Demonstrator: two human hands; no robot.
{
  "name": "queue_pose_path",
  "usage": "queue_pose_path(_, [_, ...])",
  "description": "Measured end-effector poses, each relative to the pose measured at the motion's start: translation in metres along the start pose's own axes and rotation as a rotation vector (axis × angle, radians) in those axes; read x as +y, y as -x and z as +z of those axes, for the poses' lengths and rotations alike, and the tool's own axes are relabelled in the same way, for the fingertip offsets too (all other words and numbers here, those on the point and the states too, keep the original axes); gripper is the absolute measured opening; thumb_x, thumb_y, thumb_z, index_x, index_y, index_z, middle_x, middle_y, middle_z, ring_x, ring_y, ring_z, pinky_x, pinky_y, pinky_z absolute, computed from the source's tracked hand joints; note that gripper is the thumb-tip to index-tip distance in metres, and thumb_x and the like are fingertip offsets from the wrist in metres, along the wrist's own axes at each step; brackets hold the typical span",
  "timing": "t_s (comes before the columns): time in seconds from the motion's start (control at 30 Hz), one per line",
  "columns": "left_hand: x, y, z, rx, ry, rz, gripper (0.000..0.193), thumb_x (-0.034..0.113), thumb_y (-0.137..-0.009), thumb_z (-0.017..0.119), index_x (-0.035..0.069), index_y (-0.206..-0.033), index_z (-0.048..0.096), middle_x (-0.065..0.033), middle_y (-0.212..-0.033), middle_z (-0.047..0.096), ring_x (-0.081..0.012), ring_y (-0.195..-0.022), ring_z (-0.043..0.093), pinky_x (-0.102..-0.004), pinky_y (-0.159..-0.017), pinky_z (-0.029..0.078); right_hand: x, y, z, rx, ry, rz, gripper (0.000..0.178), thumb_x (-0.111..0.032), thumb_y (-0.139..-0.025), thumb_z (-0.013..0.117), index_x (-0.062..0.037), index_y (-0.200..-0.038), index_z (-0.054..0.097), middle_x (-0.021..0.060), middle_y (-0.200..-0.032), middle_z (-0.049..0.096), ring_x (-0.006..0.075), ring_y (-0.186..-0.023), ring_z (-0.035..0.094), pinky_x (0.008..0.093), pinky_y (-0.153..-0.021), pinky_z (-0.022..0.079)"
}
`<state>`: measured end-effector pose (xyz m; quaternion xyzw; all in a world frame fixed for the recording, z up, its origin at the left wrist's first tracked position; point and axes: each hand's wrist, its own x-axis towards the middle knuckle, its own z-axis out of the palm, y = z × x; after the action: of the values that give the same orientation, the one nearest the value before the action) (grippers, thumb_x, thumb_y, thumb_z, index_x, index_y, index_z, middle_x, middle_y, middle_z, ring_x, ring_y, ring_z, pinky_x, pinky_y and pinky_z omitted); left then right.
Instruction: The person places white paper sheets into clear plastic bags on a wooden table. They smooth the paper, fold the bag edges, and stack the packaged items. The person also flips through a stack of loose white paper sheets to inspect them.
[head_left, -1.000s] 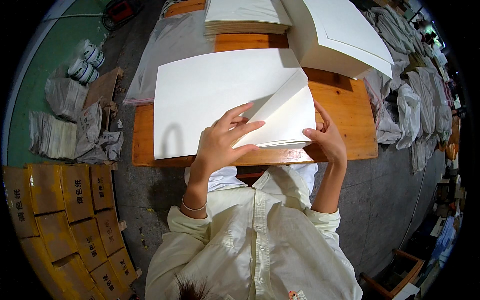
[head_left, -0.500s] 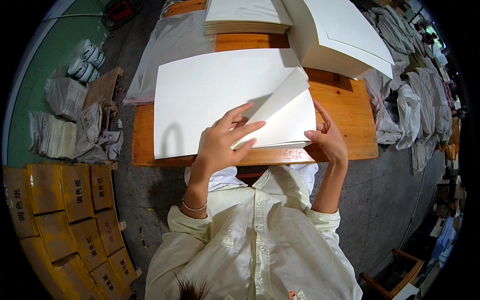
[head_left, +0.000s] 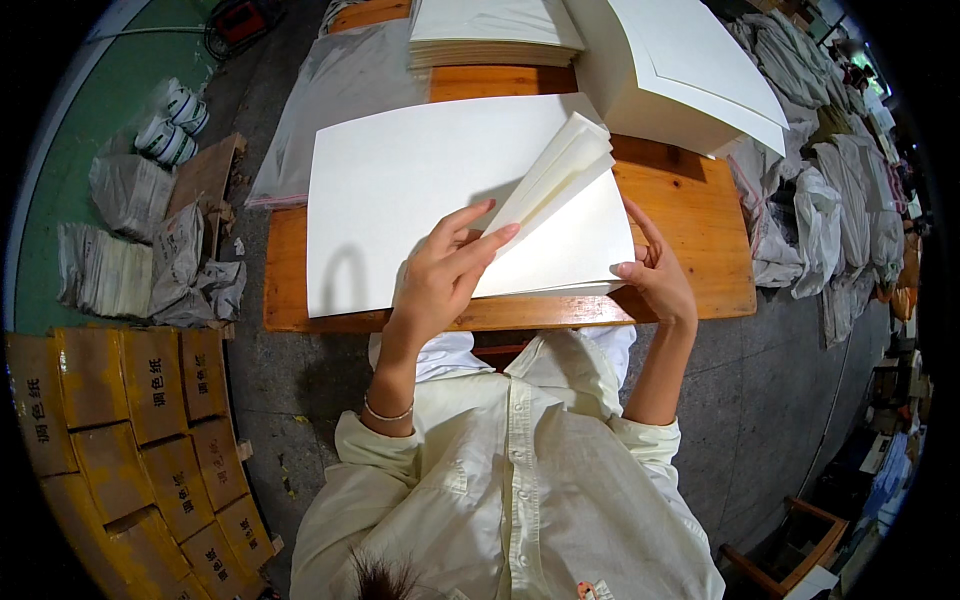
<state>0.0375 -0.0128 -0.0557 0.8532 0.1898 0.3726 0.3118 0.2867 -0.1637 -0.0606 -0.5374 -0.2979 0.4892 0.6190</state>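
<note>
1. White paper sheets (head_left: pixel 400 190) lie in a big flat stack on the wooden table (head_left: pixel 690 200), right in front of the person.
2. The left hand (head_left: pixel 445 275) rests flat and open on the stack, fingers spread. The fingertips touch the edge of some lifted sheets (head_left: pixel 565 215).
3. Those lifted sheets fan up and tilt toward the right. How many there are is too hard to count.
4. The right hand (head_left: pixel 655 275) holds the near right corner of the lifted sheets. The thumb sits on top. The other fingers are hidden under the paper, so the grip is only partly seen.
5. A thin bracelet (head_left: pixel 387 412) circles the left wrist.
6. More white paper piles (head_left: pixel 690 75) sit at the far end of the table. Their tops are cut off by the edge of the view.
7. Yellow-brown boxes (head_left: pixel 130 420) stand on the floor at the left, well apart from the table.
8. Grey bundles (head_left: pixel 830 200) lie at the right. What they are is unclear.
</note>
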Motion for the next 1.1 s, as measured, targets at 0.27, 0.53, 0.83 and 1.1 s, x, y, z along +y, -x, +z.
queue_pose_path(0.27, [0.012,-0.004,-0.008,-0.178,-0.02,0.018,0.047,0.01,-0.072,0.076,0.022,-0.117,0.067,-0.0113,-0.135,0.048,-0.0243,-0.103,0.062,-0.0344,-0.085,0.056,0.003,-0.001,-0.001,0.044,0.043,0.018,0.096,-0.001,-0.067,0.079,-0.0043,-0.146,0.025,0.0128,-0.088,0.069,0.0147,-0.076,0.066,0.0261,-0.07,0.053])
queue_pose_path(0.53, [0.007,-0.003,-0.007,-0.186,-0.014,0.013,0.054,0.013,-0.065,0.081,0.021,-0.117,0.066,-0.0113,-0.134,0.048,-0.0228,-0.103,0.062,-0.0339,-0.086,0.056,-0.001,-0.001,0.004,0.083,0.058,0.043,0.092,-0.001,-0.068,0.078,-0.0025,-0.145,0.028,0.014,-0.088,0.069,0.0141,-0.075,0.066,0.0265,-0.068,0.053])
queue_pose_path(0.83, [0.001,-0.001,0.001,0.035,-0.002,0.025,0.042,-0.001,-0.082,0.063,0.021,-0.117,0.067,-0.0105,-0.123,0.057,-0.0177,-0.085,0.066,-0.0292,-0.071,0.056,0.0,0.0,0.003,0.045,0.02,-0.006,0.095,0.0,-0.066,0.079,-0.0032,-0.146,0.027,0.0117,-0.088,0.07,0.0141,-0.075,0.066,0.0265,-0.071,0.052])
queue_pose_path(1.1, [0.001,-0.001,-0.002,-0.073,-0.098,0.074,0.041,0.006,-0.081,0.066,0.025,-0.117,0.066,-0.0089,-0.129,0.053,-0.0208,-0.095,0.064,-0.0311,-0.081,0.056,0.0,-0.001,0.002,0.09,0.089,0.055,0.095,-0.001,-0.067,0.079,-0.0042,-0.146,0.027,0.0097,-0.084,0.069,0.011,-0.071,0.063,0.0227,-0.064,0.049])
